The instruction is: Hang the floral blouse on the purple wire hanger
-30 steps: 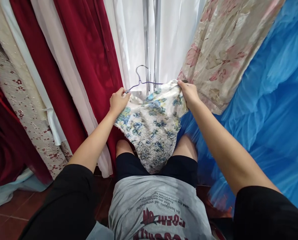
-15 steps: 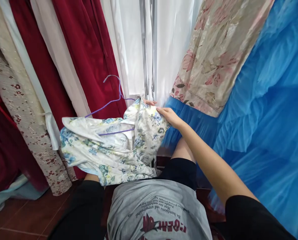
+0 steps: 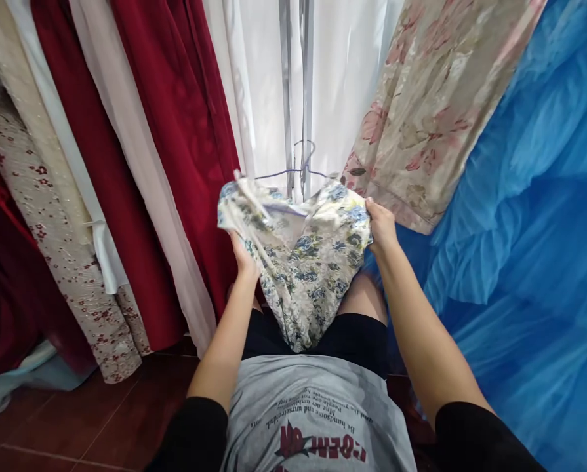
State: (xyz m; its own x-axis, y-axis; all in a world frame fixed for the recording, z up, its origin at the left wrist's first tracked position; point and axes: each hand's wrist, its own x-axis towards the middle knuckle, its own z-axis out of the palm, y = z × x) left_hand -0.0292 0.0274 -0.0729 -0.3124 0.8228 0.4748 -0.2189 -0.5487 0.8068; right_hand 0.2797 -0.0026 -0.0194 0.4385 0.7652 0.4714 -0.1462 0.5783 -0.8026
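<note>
A white floral blouse (image 3: 317, 262) with blue and yellow flowers hangs on a thin purple hanger (image 3: 283, 173), spread out in front of my lap. The hanger's hook stands up at the top, pointing away from me. My left hand (image 3: 244, 254) grips the blouse's left side below the shoulder; part of its fingers is behind the cloth. On the opposite side my right hand (image 3: 382, 224) is closed on the shoulder edge, thumb on top. The blouse's lower part gathers to a point over my black shorts (image 3: 357, 337).
Dark red drapes (image 3: 175, 118), pale fabrics and a flower-dotted cloth (image 3: 61, 249) hang at the left. White cloth (image 3: 263, 85) hangs straight ahead. A beige floral garment (image 3: 421, 124) and blue tulle (image 3: 534, 262) fill the right side. Brown floor tiles (image 3: 101, 419) show at lower left.
The blouse has swung from lying sideways to facing me squarely, its hanger now centred. My left hand has come into view on its left side. My right hand has moved right.
</note>
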